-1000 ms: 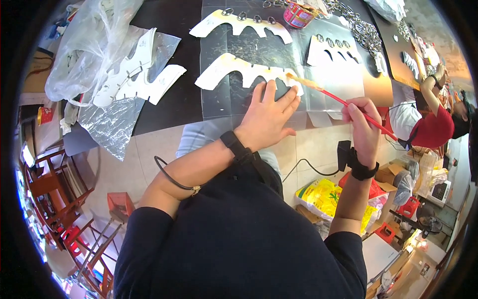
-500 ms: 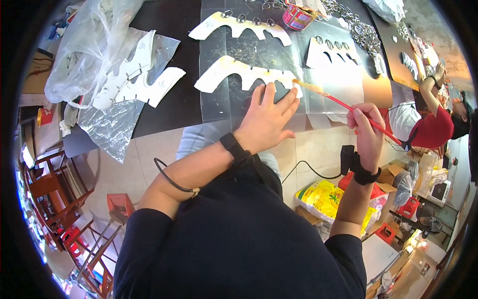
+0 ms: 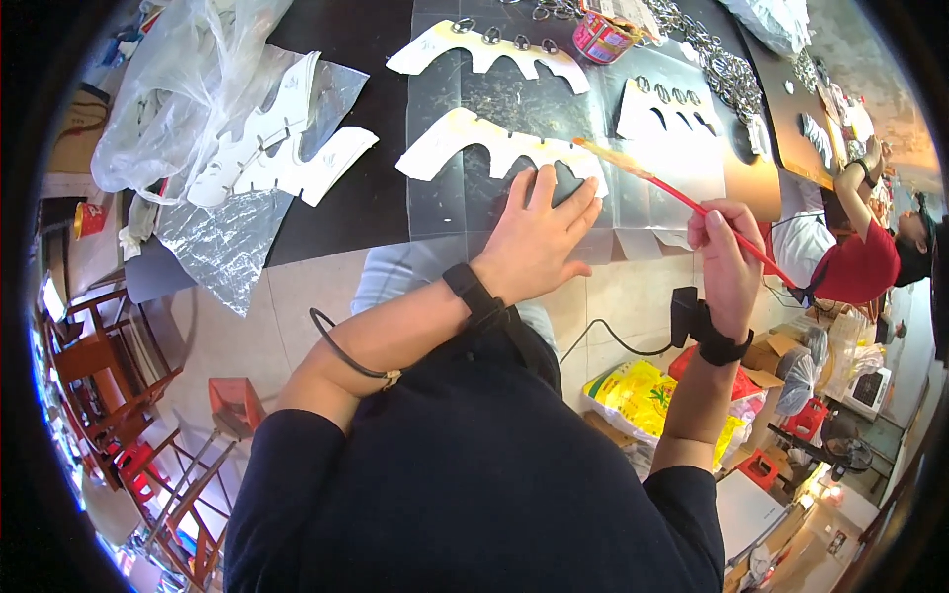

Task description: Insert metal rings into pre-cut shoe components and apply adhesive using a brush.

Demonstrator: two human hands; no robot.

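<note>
My right hand [image 3: 730, 252] is closed around a long red brush [image 3: 682, 200], whose yellowish tip meets the right part of a white scalloped piece [image 3: 440, 138]. A yellowish coating shows along that piece's upper edge. My left hand [image 3: 534, 237] lies flat with fingers spread, its fingertips on the lower edge of the same piece. Beyond it lies a second white scalloped piece [image 3: 445, 47] with several metal rings along its top. To the right, another white piece [image 3: 638, 114] also carries rings. Clear plastic sheeting [image 3: 435, 217] lies under them.
A red-pink tin [image 3: 603, 40] stands at the far edge beside a heap of metal chain [image 3: 727, 74]. At left, white cut pieces [image 3: 336, 163] rest on crinkled plastic beside a clear bag [image 3: 163, 89]. A co-worker in a red top [image 3: 858, 262] sits at right.
The brush tip has shifted slightly left along the upper edge of the scalloped piece. My left hand still lies on the piece. The whole view has moved a little.
</note>
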